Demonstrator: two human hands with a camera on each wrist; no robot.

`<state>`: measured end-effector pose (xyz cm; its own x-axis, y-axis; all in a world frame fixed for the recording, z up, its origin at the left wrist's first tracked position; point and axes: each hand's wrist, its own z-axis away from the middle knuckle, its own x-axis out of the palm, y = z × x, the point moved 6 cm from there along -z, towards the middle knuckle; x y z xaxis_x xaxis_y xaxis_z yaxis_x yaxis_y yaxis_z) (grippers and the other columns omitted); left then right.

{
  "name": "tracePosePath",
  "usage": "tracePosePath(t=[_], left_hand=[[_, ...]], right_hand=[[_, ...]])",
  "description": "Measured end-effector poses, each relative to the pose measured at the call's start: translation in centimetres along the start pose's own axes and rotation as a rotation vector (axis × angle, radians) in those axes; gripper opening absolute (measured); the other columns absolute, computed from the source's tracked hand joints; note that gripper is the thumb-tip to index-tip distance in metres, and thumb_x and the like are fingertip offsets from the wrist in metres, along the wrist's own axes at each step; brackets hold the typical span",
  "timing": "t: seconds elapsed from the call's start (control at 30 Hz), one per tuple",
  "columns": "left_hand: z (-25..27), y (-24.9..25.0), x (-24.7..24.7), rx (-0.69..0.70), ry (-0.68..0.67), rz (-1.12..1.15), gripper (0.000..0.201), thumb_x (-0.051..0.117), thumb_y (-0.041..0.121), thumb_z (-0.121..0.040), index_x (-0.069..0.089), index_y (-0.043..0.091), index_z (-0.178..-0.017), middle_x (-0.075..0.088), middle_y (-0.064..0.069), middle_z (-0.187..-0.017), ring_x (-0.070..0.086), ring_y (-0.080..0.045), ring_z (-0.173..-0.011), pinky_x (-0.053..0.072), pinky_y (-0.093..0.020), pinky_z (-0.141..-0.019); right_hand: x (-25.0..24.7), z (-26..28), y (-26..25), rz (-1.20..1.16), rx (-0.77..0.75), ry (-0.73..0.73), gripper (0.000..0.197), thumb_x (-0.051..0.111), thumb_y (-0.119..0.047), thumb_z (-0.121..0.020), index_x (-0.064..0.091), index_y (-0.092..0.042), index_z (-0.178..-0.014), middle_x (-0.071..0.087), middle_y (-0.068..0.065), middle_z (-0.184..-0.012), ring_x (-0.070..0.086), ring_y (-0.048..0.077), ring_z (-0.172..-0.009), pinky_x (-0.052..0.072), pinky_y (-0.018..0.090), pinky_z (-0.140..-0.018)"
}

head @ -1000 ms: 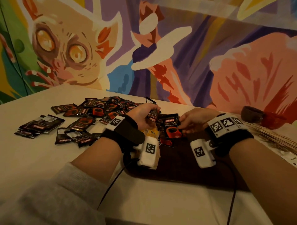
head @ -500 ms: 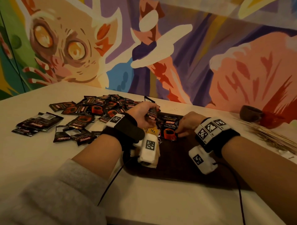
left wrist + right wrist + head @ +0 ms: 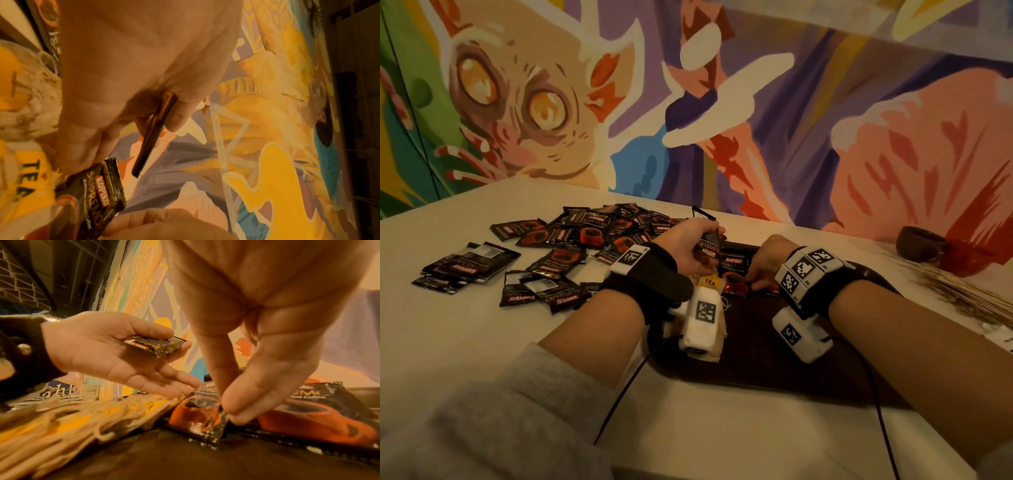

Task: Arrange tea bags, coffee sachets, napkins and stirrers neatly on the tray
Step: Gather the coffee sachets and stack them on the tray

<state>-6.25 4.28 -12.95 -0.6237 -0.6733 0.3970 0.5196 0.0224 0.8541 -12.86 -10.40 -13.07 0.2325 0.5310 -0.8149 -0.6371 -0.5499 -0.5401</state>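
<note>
The dark tray (image 3: 756, 359) lies under both wrists. On its far part, just under the fingers of the right hand (image 3: 770, 258), lie coffee sachets (image 3: 734, 270) side by side, with a red cup printed on them. Beside them, under the left wrist, lie the tea bags (image 3: 86, 412) with their pale strings and yellow tags.

The left hand (image 3: 685, 248) is above the tray's far left corner. Its thumb and forefinger pinch a small stack of sachets (image 3: 156, 344), and the other fingers are stretched out and relaxed. The right hand points down; thumb and forefinger tip are brought together at the edge of a lying sachet (image 3: 198, 413) and touch it. A real grip cannot be told.

Compared with one second ago, the right hand has come lower and closer to the left hand, onto the sachets on the tray. The left hand holds its stack at nearly the same place.

Left of the left hand a loose heap of sachets (image 3: 571, 246) is spread on the pale table (image 3: 465, 342). Right of the right hand lie thin stirrers (image 3: 962, 291) near a dark bowl (image 3: 919, 243).

The sachets read "KOPIKO SUPREMO". The yellow tag (image 3: 710, 281) reads "TEA".
</note>
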Motion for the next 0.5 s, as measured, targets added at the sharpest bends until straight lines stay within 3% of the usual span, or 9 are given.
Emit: tracePosePath(t=[0.07, 0.13, 0.2, 0.3, 0.33, 0.43, 0.5], left_hand=[[-0.1, 0.0, 0.0, -0.003, -0.007, 0.021, 0.019, 0.052, 0.023, -0.093, 0.06, 0.013, -0.108, 0.057, -0.016, -0.127, 0.055, -0.03, -0.116, 0.04, -0.04, -0.104], [-0.2, 0.1, 0.0, 0.001, -0.02, 0.057, 0.021, 0.053, 0.021, -0.093, 0.059, 0.011, -0.111, 0.056, -0.016, -0.127, 0.056, -0.031, -0.112, 0.038, -0.036, -0.106], [0.0, 0.1, 0.1, 0.018, -0.02, 0.086, 0.023, 0.052, 0.02, -0.094, 0.058, 0.01, -0.114, 0.057, -0.015, -0.122, 0.059, -0.027, -0.094, 0.04, -0.03, -0.098], [0.3, 0.4, 0.2, 0.058, -0.011, 0.093, 0.023, 0.048, 0.022, -0.097, 0.059, 0.01, -0.113, 0.06, -0.011, -0.112, 0.057, -0.02, -0.078, 0.042, -0.027, -0.075], [0.4, 0.6, 0.2, 0.074, -0.005, 0.086, 0.021, 0.047, 0.022, -0.097, 0.06, 0.009, -0.109, 0.06, -0.011, -0.109, 0.056, -0.018, -0.079, 0.041, -0.027, -0.069], [0.4, 1.0, 0.1, 0.121, -0.003, 0.066, 0.021, 0.046, 0.024, -0.098, 0.06, 0.009, -0.101, 0.06, -0.012, -0.109, 0.057, -0.018, -0.09, 0.04, -0.028, -0.063], [0.5, 1.3, 0.4, 0.164, -0.04, 0.061, 0.024, 0.045, 0.028, -0.099, 0.061, 0.01, -0.102, 0.062, -0.012, -0.102, 0.056, -0.019, -0.091, 0.041, -0.029, -0.064]], right_hand=[[0.2, 0.0, -0.4, -0.039, -0.045, -0.024, 0.032, 0.075, 0.002, -0.068, 0.065, 0.004, -0.098, 0.064, 0.022, -0.112, 0.061, 0.035, -0.109, 0.049, 0.046, -0.096], [0.2, 0.0, -0.4, -0.062, -0.029, -0.061, 0.04, 0.073, 0.005, -0.07, 0.062, 0.007, -0.108, 0.062, 0.018, -0.103, 0.062, 0.03, -0.097, 0.052, 0.043, -0.092], [-0.1, 0.3, -0.5, -0.079, -0.018, -0.076, 0.044, 0.072, 0.006, -0.07, 0.059, 0.008, -0.113, 0.06, 0.016, -0.095, 0.06, 0.026, -0.087, 0.055, 0.04, -0.083], [-0.3, 0.9, -0.5, -0.133, 0.013, -0.089, 0.041, 0.066, 0.006, -0.077, 0.056, 0.008, -0.116, 0.058, 0.011, -0.079, 0.059, 0.019, -0.068, 0.052, 0.027, -0.055], [-0.5, 1.1, -0.4, -0.163, 0.029, -0.092, 0.04, 0.065, 0.004, -0.08, 0.055, 0.007, -0.118, 0.058, 0.012, -0.078, 0.058, 0.019, -0.066, 0.051, 0.026, -0.055], [-1.5, 2.1, -0.8, -0.171, 0.054, -0.063, 0.031, 0.067, -0.011, -0.084, 0.059, 0.002, -0.111, 0.063, 0.015, -0.09, 0.061, 0.023, -0.077, 0.055, 0.033, -0.074], [-2.5, 3.2, -1.6, -0.228, -0.022, -0.01, 0.022, 0.065, -0.016, -0.087, 0.061, -0.002, -0.103, 0.061, 0.013, -0.093, 0.058, 0.022, -0.078, 0.052, 0.031, -0.07]])
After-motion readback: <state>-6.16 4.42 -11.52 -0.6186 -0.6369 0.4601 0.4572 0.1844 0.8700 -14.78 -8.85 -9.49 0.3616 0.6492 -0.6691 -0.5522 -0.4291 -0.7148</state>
